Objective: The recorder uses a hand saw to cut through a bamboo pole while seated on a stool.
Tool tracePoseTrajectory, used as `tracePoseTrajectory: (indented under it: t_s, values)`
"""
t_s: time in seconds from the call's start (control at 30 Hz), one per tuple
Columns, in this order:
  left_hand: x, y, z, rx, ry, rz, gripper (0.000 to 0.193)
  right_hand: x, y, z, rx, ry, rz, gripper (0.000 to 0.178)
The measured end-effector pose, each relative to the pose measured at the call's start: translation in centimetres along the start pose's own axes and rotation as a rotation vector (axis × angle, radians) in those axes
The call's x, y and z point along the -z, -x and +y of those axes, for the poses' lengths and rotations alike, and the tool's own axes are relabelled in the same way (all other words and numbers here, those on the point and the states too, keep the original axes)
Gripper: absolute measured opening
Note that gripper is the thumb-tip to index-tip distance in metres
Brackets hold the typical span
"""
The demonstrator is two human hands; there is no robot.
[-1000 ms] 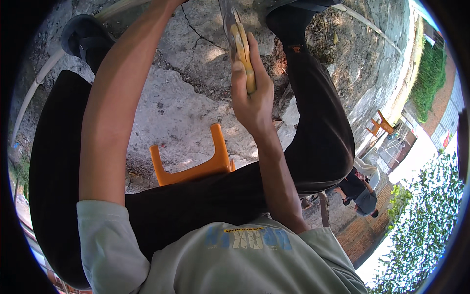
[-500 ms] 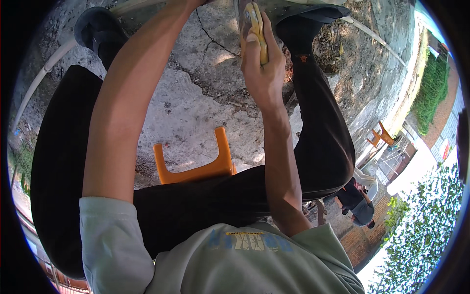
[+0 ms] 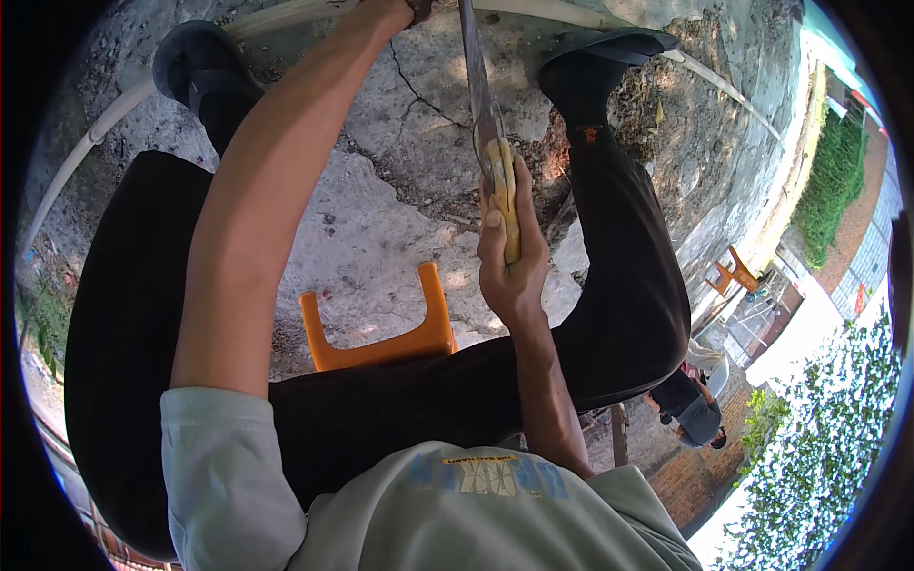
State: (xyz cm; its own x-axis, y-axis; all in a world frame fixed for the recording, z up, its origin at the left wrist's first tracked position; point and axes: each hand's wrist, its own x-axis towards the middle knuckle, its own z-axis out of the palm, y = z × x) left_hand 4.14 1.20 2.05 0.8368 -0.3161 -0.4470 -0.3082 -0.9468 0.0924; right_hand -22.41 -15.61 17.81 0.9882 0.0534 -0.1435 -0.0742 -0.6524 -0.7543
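My right hand is closed round the yellow handle of a hand saw, thumb lying along its side. The saw's long narrow metal blade points away from me and runs out at the top edge, so its tip is cut off. Stretched far forward, my left hand sits at the top edge, a little left of the blade. Its fingers are mostly out of the picture, beside a small dark patch, and whatever they touch cannot be made out.
An orange plastic stool stands between my legs, partly covered by my thigh. A long pale pole curves across the cracked concrete ground near my feet. Farther right are a person in dark clothes and another orange stool.
My right hand has pulled the saw back toward my body, so more of the blade shows. My left hand appears slightly lower at the top edge.
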Motion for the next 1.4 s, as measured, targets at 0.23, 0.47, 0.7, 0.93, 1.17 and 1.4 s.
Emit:
tracePoseTrajectory:
  t_s: [0.23, 0.47, 0.7, 0.93, 1.17, 1.4]
  values:
    - [-0.7, -0.1, 1.5, -0.051, 0.011, 0.110, 0.020, 0.4, -6.0, -1.8, -0.102, 0.001, -0.062, 0.058]
    - [0.3, 0.7, 0.8, 0.089, 0.060, -0.032, 0.017, 3.5, 3.7, -3.7, -0.255, -0.174, -0.083, 0.057]
    - [-0.4, 0.3, 0.6, 0.101, 0.177, 0.112, 0.031, 2.1, 3.2, -1.8, -0.095, -0.014, -0.059, 0.058]
    - [-0.3, 0.2, 1.5, 0.090, 0.194, 0.121, 0.015, 2.9, -3.2, -5.4, -0.448, -0.020, -0.298, 0.059]
    - [-1.5, 1.3, 0.1, 0.055, 0.159, 0.187, 0.016, 2.8, 4.9, -2.2, -0.085, 0.002, -0.055, 0.058]
    - [-0.7, 1.4, 1.9, 0.130, 0.189, 0.298, 0.018, 2.9, 0.5, -2.2, -0.287, -0.155, -0.127, 0.056]
